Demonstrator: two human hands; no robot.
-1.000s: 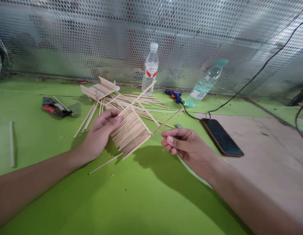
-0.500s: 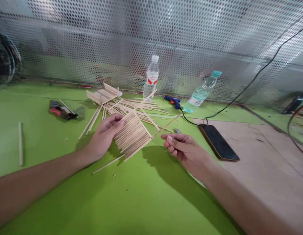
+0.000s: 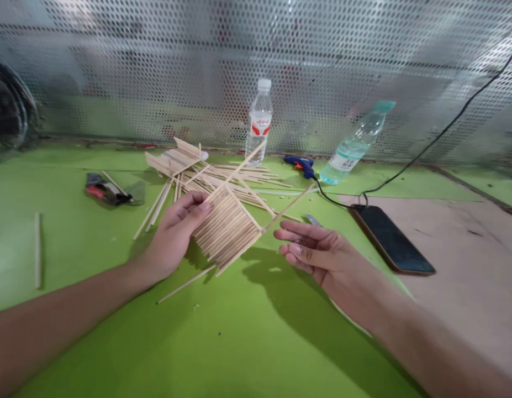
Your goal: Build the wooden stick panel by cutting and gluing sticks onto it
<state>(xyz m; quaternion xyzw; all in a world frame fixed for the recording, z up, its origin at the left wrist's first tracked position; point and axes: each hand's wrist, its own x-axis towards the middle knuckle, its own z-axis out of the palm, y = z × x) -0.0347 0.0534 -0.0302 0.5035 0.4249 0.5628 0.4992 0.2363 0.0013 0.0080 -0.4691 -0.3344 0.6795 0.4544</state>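
Note:
My left hand (image 3: 177,235) grips the upper left edge of a small panel made of wooden sticks (image 3: 226,226), thumb on top. The sticks lie side by side, with longer ones along the edges jutting past the corners. The panel is tilted above the green table. Close to its right corner is my right hand (image 3: 309,249), not touching it, thumb parted from the outstretched fingers. I make out nothing held there. Behind the panel lie several loose wooden sticks (image 3: 259,174) and another stick-built piece (image 3: 183,157).
A clear bottle (image 3: 259,124) and a tilted green-capped bottle (image 3: 350,149) stand by the perforated metal screen (image 3: 198,72). Between them lies a blue glue gun (image 3: 299,165). A phone (image 3: 392,237) rests at right, a red-and-black tool (image 3: 109,189) and single stick (image 3: 37,251) at left.
My right hand has shifted slightly right, and its thumb and fingers have parted. My left hand keeps hold of the panel. The view has moved a little.

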